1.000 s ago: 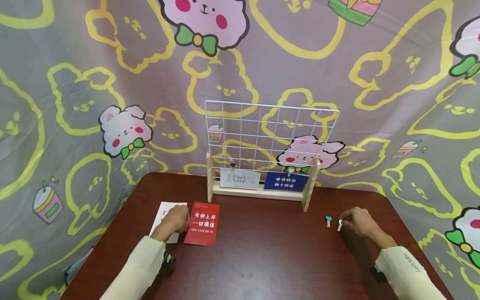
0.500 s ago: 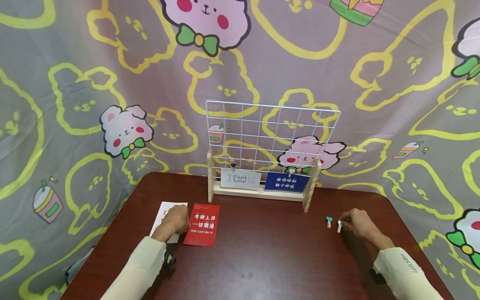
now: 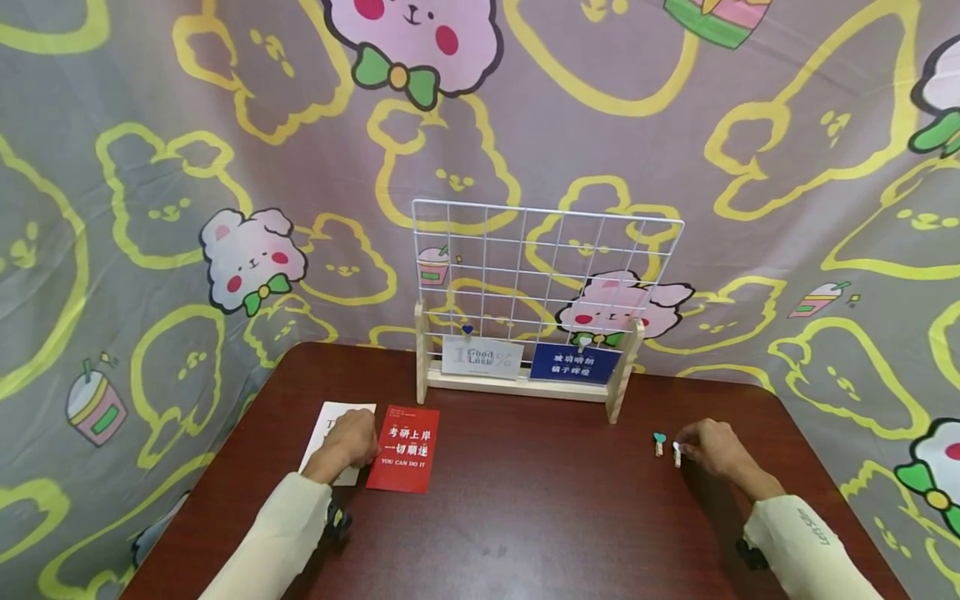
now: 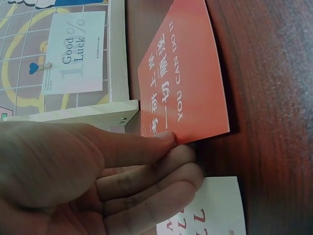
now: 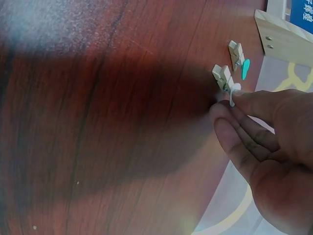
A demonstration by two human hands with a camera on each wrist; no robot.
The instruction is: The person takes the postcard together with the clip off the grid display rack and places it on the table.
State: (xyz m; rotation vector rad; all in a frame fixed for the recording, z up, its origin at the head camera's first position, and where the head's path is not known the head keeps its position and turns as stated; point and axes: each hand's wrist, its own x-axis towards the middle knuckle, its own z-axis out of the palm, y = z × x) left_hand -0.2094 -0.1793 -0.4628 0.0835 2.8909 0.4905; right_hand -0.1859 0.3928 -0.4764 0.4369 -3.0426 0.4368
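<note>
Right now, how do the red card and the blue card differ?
Support: the left hand pinches the red card by its edge, while a clip holds the blue card on the rack.
Layout: the red card's long sides run away from the person; the blue card's long sides run across the rack.
Shared: both carry pale lettering.
</note>
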